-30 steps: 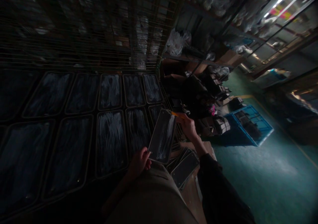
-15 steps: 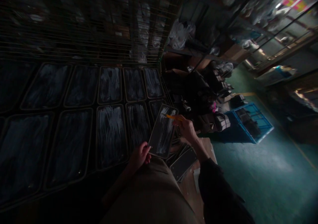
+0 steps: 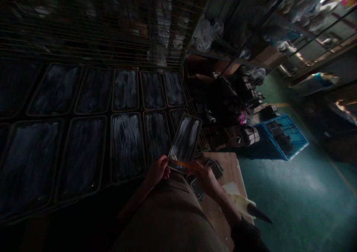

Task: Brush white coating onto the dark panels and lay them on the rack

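The left hand (image 3: 159, 169) pinches a dark panel (image 3: 185, 136) at its seven o'clock corner, between the thumb and the fingers; this panel is held near the middle of the view and carries white streaks; the right hand (image 3: 205, 176) pinches an orange brush (image 3: 187, 165), whose pale tip is at the panel's lower end; toward nine o'clock, streaked panels (image 3: 126, 147) lie in two rows; toward five o'clock, a pile of panels (image 3: 216, 168) rests on a wooden table (image 3: 233, 164); toward three o'clock stands a blue crate (image 3: 287, 137).

Left hand (image 3: 157, 171) on streaked panel (image 3: 185, 138), right hand (image 3: 205, 176) around orange-handled brush (image 3: 184, 165).
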{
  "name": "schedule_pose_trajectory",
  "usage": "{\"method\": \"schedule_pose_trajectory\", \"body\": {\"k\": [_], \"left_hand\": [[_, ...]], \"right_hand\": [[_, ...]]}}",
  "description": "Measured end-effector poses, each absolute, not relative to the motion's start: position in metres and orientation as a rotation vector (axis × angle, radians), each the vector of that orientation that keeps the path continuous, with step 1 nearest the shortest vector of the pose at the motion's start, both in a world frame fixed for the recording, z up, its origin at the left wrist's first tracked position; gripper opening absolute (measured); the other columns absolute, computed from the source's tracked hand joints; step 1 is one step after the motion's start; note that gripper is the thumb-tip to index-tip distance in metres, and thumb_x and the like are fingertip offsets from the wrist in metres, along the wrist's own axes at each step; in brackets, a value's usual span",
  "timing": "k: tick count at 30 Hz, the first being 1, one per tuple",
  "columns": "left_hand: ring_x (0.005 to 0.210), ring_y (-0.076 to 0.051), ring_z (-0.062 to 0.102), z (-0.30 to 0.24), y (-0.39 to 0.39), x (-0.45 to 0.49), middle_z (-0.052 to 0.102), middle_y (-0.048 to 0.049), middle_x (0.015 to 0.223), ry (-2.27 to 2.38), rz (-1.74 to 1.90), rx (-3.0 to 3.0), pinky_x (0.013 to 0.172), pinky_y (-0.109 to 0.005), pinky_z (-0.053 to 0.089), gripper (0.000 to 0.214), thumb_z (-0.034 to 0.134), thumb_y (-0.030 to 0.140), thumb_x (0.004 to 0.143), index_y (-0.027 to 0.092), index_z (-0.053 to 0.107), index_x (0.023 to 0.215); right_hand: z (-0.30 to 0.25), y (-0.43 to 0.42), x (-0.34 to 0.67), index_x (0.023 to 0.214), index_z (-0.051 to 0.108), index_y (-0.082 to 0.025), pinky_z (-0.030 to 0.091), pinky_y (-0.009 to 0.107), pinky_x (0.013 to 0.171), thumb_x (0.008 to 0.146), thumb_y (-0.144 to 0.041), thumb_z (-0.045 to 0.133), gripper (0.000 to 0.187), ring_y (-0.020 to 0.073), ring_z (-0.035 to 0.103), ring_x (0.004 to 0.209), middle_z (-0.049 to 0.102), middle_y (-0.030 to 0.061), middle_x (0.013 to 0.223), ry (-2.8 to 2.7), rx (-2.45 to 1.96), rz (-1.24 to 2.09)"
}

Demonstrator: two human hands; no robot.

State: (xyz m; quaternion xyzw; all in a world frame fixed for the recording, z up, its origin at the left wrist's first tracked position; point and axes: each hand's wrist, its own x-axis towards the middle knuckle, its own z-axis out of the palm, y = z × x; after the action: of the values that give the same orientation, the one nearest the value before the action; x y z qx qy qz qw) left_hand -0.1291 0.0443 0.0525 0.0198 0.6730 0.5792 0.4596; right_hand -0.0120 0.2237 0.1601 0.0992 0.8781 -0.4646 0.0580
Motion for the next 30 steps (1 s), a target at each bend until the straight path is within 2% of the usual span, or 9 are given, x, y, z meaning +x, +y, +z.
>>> {"method": "schedule_pose_trajectory", "body": {"k": [5, 8, 11, 14, 19, 22, 26, 28, 30], "left_hand": [[0.038, -0.012, 0.056, 0.047, 0.044, -0.128, 0.058, 0.0046, 0.050, 1.657, 1.439, 0.095, 0.036, -0.018, 0.039, 0.029, 0.044, 0.047, 0.085, 0.020, 0.051, 0.093], [0.035, -0.012, 0.054, 0.047, 0.046, -0.128, 0.056, 0.0053, 0.048, 1.688, 1.420, 0.092, 0.034, -0.017, 0.037, 0.029, 0.047, 0.047, 0.083, 0.019, 0.051, 0.091], [0.035, -0.012, 0.054, 0.049, 0.048, -0.128, 0.056, 0.0056, 0.047, 1.697, 1.416, 0.077, 0.034, -0.018, 0.037, 0.030, 0.048, 0.047, 0.082, 0.019, 0.051, 0.092], [0.037, -0.013, 0.055, 0.051, 0.048, -0.127, 0.056, 0.0053, 0.049, 1.704, 1.424, 0.082, 0.034, -0.019, 0.039, 0.032, 0.048, 0.048, 0.082, 0.019, 0.052, 0.093], [0.039, -0.013, 0.056, 0.051, 0.047, -0.127, 0.058, 0.0044, 0.050, 1.733, 1.418, 0.084, 0.036, -0.019, 0.041, 0.033, 0.047, 0.047, 0.084, 0.018, 0.052, 0.098], [0.039, -0.013, 0.056, 0.048, 0.046, -0.125, 0.058, 0.0043, 0.050, 1.729, 1.427, 0.085, 0.036, -0.019, 0.041, 0.032, 0.046, 0.048, 0.085, 0.018, 0.053, 0.097], [0.041, -0.013, 0.058, 0.044, 0.044, -0.124, 0.059, 0.0038, 0.053, 1.723, 1.474, 0.128, 0.036, -0.019, 0.041, 0.036, 0.047, 0.050, 0.085, 0.018, 0.053, 0.099], [0.041, -0.013, 0.058, 0.044, 0.045, -0.124, 0.059, 0.0034, 0.053, 1.735, 1.457, 0.122, 0.036, -0.019, 0.041, 0.036, 0.047, 0.050, 0.085, 0.017, 0.053, 0.100], [0.040, -0.013, 0.057, 0.045, 0.045, -0.124, 0.059, 0.0035, 0.052, 1.749, 1.433, 0.109, 0.036, -0.019, 0.041, 0.035, 0.047, 0.049, 0.085, 0.017, 0.053, 0.100]], "right_hand": [[0.147, 0.246, -0.006, 0.118, 0.060, -0.022, 0.058, 0.030, 0.069, 0.099, -0.037, 0.041, 0.030, 0.0183, 0.070, 0.074, 0.072, 0.0042, 0.083, 2.497, 0.439, -1.630], [0.139, 0.279, -0.029, 0.111, 0.062, -0.019, 0.058, 0.029, 0.063, 0.097, -0.041, 0.045, 0.031, 0.0188, 0.070, 0.067, 0.072, 0.0044, 0.077, 2.663, 0.592, -1.651], [0.141, 0.309, -0.062, 0.112, 0.060, -0.018, 0.056, 0.028, 0.066, 0.097, -0.040, 0.044, 0.031, 0.0180, 0.070, 0.070, 0.071, 0.0041, 0.078, 2.934, 0.651, -1.500], [0.146, 0.326, -0.089, 0.116, 0.059, -0.019, 0.054, 0.027, 0.071, 0.098, -0.036, 0.042, 0.030, 0.0184, 0.070, 0.077, 0.072, 0.0049, 0.084, 3.180, 0.593, -1.177], [0.144, 0.327, -0.101, 0.118, 0.059, -0.019, 0.051, 0.027, 0.074, 0.098, -0.029, 0.041, 0.029, 0.0198, 0.069, 0.084, 0.071, 0.0075, 0.095, 3.258, 0.429, -0.894], [0.146, 0.319, -0.088, 0.118, 0.059, -0.019, 0.052, 0.026, 0.072, 0.098, -0.029, 0.041, 0.028, 0.0183, 0.069, 0.080, 0.071, 0.0059, 0.090, 3.116, 0.343, -0.978], [0.161, 0.321, -0.085, 0.116, 0.058, -0.019, 0.054, 0.024, 0.067, 0.099, -0.036, 0.039, 0.030, 0.0163, 0.069, 0.070, 0.070, 0.0031, 0.078, 2.927, 0.351, -1.278], [0.165, 0.329, -0.098, 0.118, 0.057, -0.018, 0.054, 0.024, 0.068, 0.100, -0.036, 0.039, 0.032, 0.0165, 0.069, 0.072, 0.070, 0.0037, 0.080, 2.992, 0.387, -1.273], [0.164, 0.336, -0.113, 0.121, 0.057, -0.018, 0.052, 0.025, 0.071, 0.099, -0.034, 0.040, 0.032, 0.0178, 0.069, 0.080, 0.071, 0.0057, 0.089, 3.120, 0.360, -1.108]]}}
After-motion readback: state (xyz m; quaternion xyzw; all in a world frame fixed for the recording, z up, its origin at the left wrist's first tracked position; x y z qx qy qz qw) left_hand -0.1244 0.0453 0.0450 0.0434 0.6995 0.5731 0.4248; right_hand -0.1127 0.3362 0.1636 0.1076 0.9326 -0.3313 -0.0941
